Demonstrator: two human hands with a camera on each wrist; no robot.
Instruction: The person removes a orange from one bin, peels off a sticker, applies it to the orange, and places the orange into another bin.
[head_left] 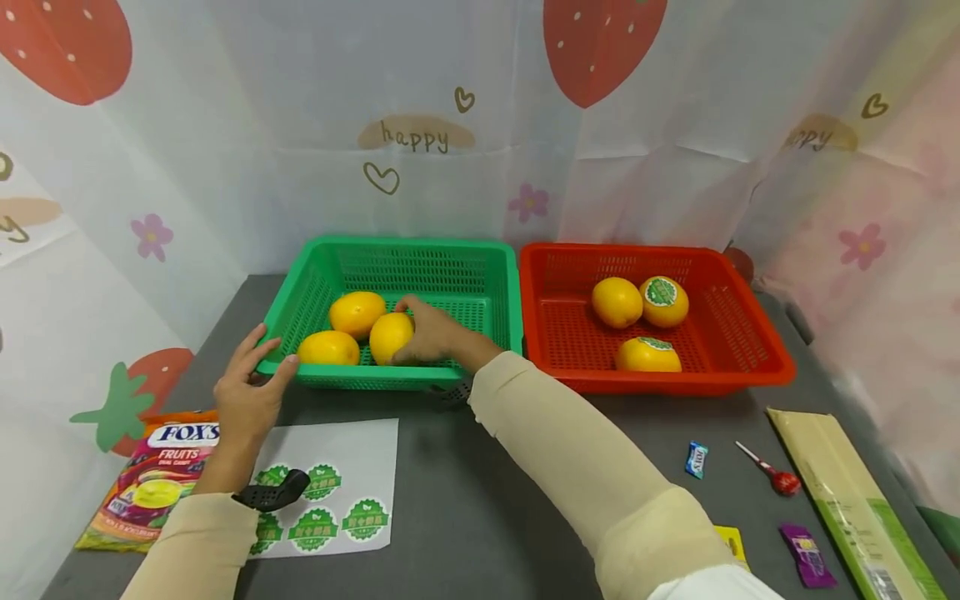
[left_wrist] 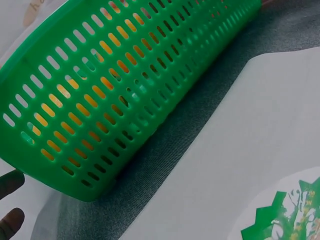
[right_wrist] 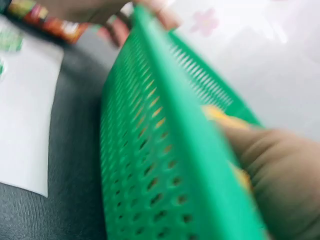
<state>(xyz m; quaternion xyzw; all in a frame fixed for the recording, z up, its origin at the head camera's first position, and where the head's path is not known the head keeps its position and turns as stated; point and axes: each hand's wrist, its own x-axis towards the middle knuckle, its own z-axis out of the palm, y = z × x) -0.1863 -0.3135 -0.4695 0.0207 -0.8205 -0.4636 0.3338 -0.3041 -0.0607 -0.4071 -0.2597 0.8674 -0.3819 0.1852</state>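
In the head view, a green basket [head_left: 420, 381] holds three yellow-orange, rounded oranges. My right hand [head_left: 438, 337] reaches over its front rim and grips the rightmost orange [head_left: 388, 337], thumb and fingers around its right side. Beside that fruit lie another orange [head_left: 357, 314] behind and one orange [head_left: 328, 348] at the front left. My left hand [head_left: 251, 387] holds the basket's front left corner, with the thumb at the rim. In the left wrist view, two fingertips [left_wrist: 11, 184] show beside the basket's corner. The right wrist view is blurred; the right hand [right_wrist: 285, 175] overlaps the fruit there.
A red basket [head_left: 660, 383] with three oranges, two showing green stickers, stands to the right. A sheet of green stickers [head_left: 360, 467] and a candy bag [head_left: 153, 483] lie at front left. Small candies, a lollipop [head_left: 783, 482] and a beige-green package [head_left: 847, 492] lie at right.
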